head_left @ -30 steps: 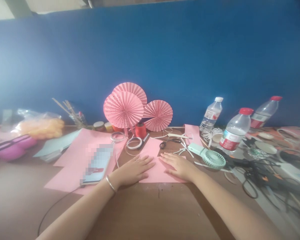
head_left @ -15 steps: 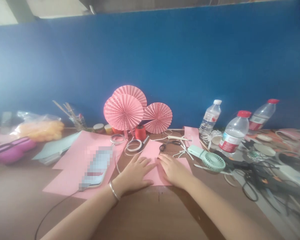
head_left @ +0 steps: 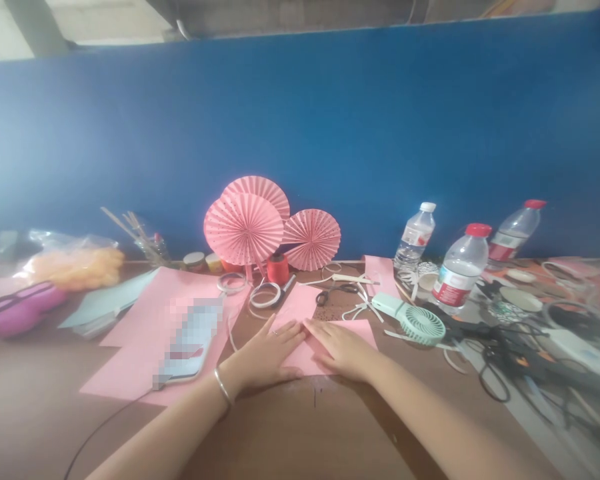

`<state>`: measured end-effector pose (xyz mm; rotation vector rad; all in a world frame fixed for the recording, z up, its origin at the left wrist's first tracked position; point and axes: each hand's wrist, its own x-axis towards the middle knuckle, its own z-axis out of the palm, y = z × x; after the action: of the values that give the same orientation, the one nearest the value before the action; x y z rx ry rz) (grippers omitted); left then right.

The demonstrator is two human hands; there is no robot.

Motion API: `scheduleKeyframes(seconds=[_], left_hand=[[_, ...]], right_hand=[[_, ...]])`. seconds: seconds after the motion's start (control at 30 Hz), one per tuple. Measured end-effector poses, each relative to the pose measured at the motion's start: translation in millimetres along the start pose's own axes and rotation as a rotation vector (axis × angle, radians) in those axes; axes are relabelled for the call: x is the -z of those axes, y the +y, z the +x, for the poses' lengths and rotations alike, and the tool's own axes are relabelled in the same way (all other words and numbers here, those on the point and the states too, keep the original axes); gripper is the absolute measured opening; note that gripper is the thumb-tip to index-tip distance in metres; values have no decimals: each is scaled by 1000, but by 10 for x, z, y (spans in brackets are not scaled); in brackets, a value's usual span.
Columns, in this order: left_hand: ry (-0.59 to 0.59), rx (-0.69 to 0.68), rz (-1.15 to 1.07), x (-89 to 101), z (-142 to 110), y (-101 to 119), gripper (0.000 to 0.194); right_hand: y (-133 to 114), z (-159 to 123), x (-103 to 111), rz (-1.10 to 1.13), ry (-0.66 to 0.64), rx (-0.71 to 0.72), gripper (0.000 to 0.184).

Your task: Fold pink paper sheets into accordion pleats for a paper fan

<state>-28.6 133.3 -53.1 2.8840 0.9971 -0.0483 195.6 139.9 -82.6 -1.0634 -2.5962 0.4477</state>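
Observation:
A piece of pink paper [head_left: 305, 363] lies on the table in front of me, with another pink strip reaching back behind my fingers. My left hand [head_left: 267, 350], wearing a ring and a silver bangle, rests flat on the paper's left side, fingers extended. From the right, my right hand [head_left: 340, 347] also lies flat on the paper, its fingertips meeting those of the left. Just beyond the hands are black-handled scissors [head_left: 337, 291] and a roll of white tape [head_left: 265, 295]. Pink pleated paper fans [head_left: 245, 230] stand against the blue wall.
Left of my hands, a phone [head_left: 193, 343] with a cable lies on large pink sheets [head_left: 125, 363]. At right are a mint handheld fan [head_left: 420, 323], plastic bottles [head_left: 460, 267] and tangled black cables [head_left: 495, 373]. A red thread spool [head_left: 278, 269] stands at the back.
My fingertips have come together over the paper, the left hand's fingers closing up and the right hand shifting inward. The whole view has moved slightly.

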Motion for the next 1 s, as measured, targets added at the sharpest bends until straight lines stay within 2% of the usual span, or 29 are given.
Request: scheduleKeyframes(seconds=[0.2, 0.4, 0.8, 0.9, 1.0], left_hand=[[-46, -19, -63, 110, -7, 38, 68], [-75, -34, -82, 136, -12, 28, 66], [-153, -46, -153, 112, -88, -238, 67], [-156, -20, -172, 112, -91, -216, 58], [-87, 40, -160, 100, -93, -123, 54]], right_hand=[[-19, -25, 74, 36, -104, -17, 80], [-4, -34, 89, 39, -130, -8, 91], [-26, -31, 120, 54, -151, -4, 88], [-31, -36, 122, 55, -151, -8, 88], [-28, -36, 121, 53, -141, 1, 88]])
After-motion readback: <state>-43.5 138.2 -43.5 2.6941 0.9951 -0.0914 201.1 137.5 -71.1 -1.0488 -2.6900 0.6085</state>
